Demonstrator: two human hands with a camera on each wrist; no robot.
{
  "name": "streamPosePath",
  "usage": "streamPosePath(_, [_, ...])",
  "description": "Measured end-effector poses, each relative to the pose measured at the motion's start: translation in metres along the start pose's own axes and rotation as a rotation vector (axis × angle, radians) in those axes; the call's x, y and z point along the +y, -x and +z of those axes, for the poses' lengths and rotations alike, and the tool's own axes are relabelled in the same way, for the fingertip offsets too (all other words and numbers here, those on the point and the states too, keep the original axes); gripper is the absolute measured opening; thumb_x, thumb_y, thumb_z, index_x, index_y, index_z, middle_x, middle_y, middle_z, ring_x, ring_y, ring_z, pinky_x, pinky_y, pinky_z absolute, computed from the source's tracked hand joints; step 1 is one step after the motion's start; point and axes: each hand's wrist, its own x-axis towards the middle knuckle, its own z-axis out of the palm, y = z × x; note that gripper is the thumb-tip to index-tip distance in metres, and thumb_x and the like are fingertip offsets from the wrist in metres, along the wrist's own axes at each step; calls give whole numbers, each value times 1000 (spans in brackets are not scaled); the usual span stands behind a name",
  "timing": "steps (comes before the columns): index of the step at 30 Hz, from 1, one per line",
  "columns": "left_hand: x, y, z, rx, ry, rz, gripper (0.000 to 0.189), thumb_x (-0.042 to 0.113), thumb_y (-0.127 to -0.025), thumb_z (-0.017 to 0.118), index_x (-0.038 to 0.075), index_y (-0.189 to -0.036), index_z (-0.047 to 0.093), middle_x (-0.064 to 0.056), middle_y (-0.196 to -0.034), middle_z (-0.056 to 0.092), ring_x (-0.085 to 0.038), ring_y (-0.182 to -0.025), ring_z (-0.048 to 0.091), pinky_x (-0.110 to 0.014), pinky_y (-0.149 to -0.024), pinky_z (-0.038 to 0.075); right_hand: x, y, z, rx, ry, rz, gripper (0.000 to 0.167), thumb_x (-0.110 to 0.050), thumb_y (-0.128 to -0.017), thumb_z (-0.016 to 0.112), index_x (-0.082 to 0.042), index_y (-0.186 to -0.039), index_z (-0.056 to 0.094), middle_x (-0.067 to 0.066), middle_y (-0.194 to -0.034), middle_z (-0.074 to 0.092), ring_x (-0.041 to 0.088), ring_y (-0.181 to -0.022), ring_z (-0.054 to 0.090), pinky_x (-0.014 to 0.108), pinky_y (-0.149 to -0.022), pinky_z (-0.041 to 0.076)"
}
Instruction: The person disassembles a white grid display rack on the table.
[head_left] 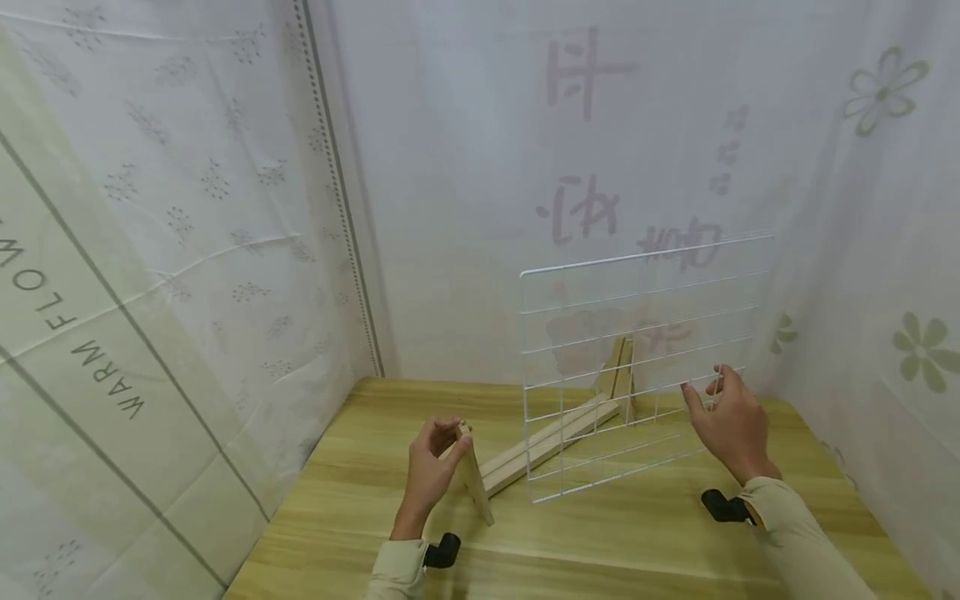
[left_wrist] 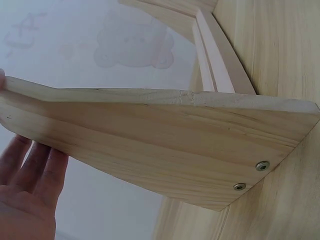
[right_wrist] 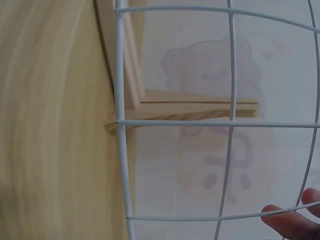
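Note:
In the head view my left hand (head_left: 431,468) holds the top of the near wooden side panel (head_left: 476,492) between thumb and fingers. Two metal bolts (left_wrist: 262,166) show low on that panel in the left wrist view. A grooved wooden crossbar (head_left: 558,439) runs from it to a far upright side panel (head_left: 618,371). My right hand (head_left: 733,425) grips a white wire grid (head_left: 645,256) by its right part, upright in front of the crossbar. Through the grid's wires (right_wrist: 119,70), the right wrist view shows the crossbar and far panel behind.
The wooden frame stands on a wood-grain table (head_left: 360,475). Printed white curtains (head_left: 450,183) hang behind the table and along both sides. A black wrist mount (head_left: 442,550) sits at each sleeve cuff.

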Motion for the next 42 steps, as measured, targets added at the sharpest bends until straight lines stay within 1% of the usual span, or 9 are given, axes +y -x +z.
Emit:
streamPosePath(7, [3, -5, 0, 3, 18, 6, 26, 12, -92, 74, 1, -110, 60, -16, -119, 67, -26, -110, 69, -37, -99, 56, 15, 25, -2, -45, 47, 28, 47, -22, -86, 73, 14, -110, 57, 32, -92, 69, 43, -61, 61, 42, -43, 41])
streamPosePath(12, [3, 0, -1, -10, 15, -6, 26, 12, -92, 74, 0, -110, 59, -18, -120, 66, -29, -111, 68, -39, -100, 56, 30, 51, -2, -81, 80, 12, 48, -20, -82, 75, 16, -108, 55, 33, -93, 67, 42, -56, 59, 38, -39, 38])
streamPosePath(18, [2, 1, 0, -10, 21, 6, 25, 11, -92, 73, 2, -111, 59, -18, -121, 66, -29, -112, 68, -37, -100, 56, 42, 66, -7, -130, 99, 19, 52, -21, -81, 77, 16, -109, 55, 33, -90, 70, 43, -58, 62, 37, -40, 39])
streamPosePath(24, [0, 1, 0, -5, 0, 15, 26, 5, -92, 71, 4, -117, 63, -15, -120, 68, -26, -111, 69, -45, -99, 56, 49, 73, -15, -248, 154, 68, 55, -29, -87, 73, 18, -109, 55, 34, -92, 71, 42, -56, 63, 35, -41, 39])
streamPosePath(28, [0, 3, 0, -3, -61, 68, 26, 0, -92, 69, 4, -118, 67, -19, -112, 67, -18, -99, 69, -46, -94, 58, 52, 78, -19, -321, 185, 105, 56, -33, -90, 70, 19, -106, 54, 35, -93, 71, 51, -67, 65, 43, -47, 47])
streamPosePath(32, [2, 6, -3, -13, -84, 107, 26, -2, -91, 70, 4, -116, 69, -20, -104, 66, -12, -86, 64, -35, -89, 60, 54, 83, -20, -356, 199, 119, 55, -32, -89, 70, 19, -104, 54, 36, -93, 70, 51, -68, 66, 46, -48, 49])
streamPosePath(35, [2, 9, -6, -25, -74, 102, 26, 0, -89, 72, 7, -115, 70, -16, -103, 67, -10, -83, 62, -30, -87, 59, 56, 84, -20, -370, 207, 111, 53, -30, -88, 71, 19, -99, 55, 35, -88, 70, 44, -59, 64, 43, -44, 47])
streamPosePath(38, [3, 12, -10, -35, -68, 106, 26, 3, -89, 74, 8, -114, 70, -13, -101, 67, -11, -82, 63, -29, -87, 59, 57, 84, -20, -395, 217, 100, 53, -30, -88, 70, 20, -96, 54, 32, -75, 66, 36, -50, 59, 42, -41, 44])
streamPosePath(42, [6, 18, -13, -37, -73, 128, 26, 1, -88, 74, 9, -113, 69, -12, -96, 66, -13, -80, 64, -29, -85, 59, 58, 85, -19, -433, 239, 104, 52, -32, -88, 70, 17, -86, 52, 21, -58, 55, 27, -44, 50, 40, -39, 40])
